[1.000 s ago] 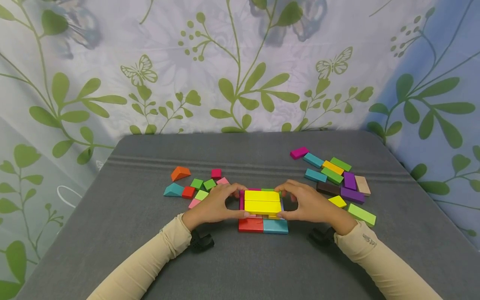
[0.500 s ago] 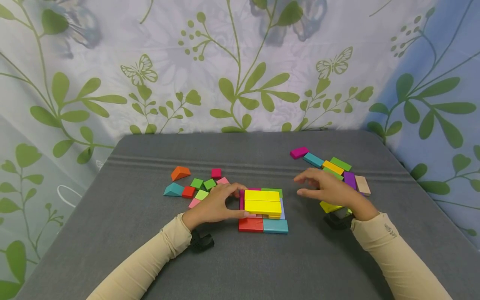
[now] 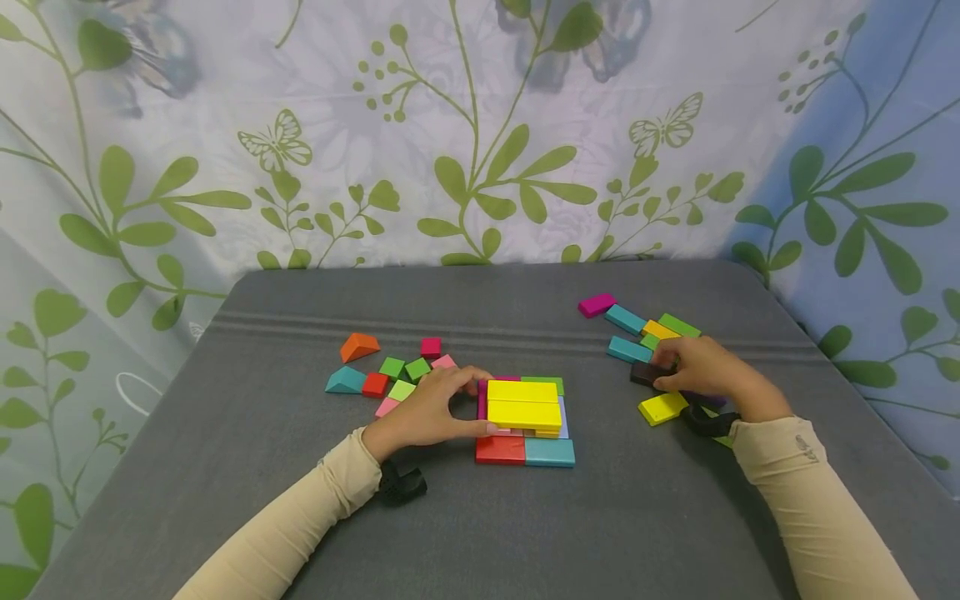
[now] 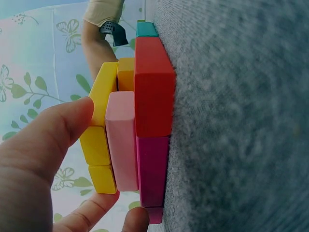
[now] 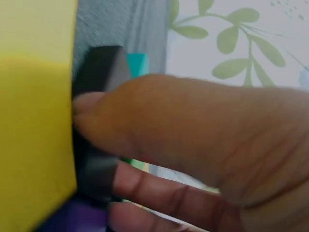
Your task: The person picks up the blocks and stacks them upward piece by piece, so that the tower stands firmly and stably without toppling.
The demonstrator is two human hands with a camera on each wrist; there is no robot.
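Note:
A low stack of coloured blocks stands on the grey table, topped by two long yellow blocks (image 3: 523, 413) side by side. My left hand (image 3: 431, 408) holds these at their left end, thumb at the front and a finger behind. Below them, the left wrist view shows a pink block (image 4: 121, 140), a red block (image 4: 153, 96) and a magenta block (image 4: 153, 169). To the right, my right hand (image 3: 708, 371) pinches a dark brown block (image 5: 99, 67) between thumb and fingers, among other loose blocks. A yellow block (image 5: 34, 111) close to the right wrist camera hides part of it.
Several small cubes and wedges, among them an orange wedge (image 3: 360, 346) and a teal wedge (image 3: 346, 380), lie left of the stack. Teal, green and magenta (image 3: 597, 305) blocks lie at the back right. A patterned curtain (image 3: 420, 125) hangs behind the grey table (image 3: 450, 542).
My right hand has let go of the yellow blocks' right end, moved right to the loose blocks and taken hold of the dark brown one. My left hand has stayed in place.

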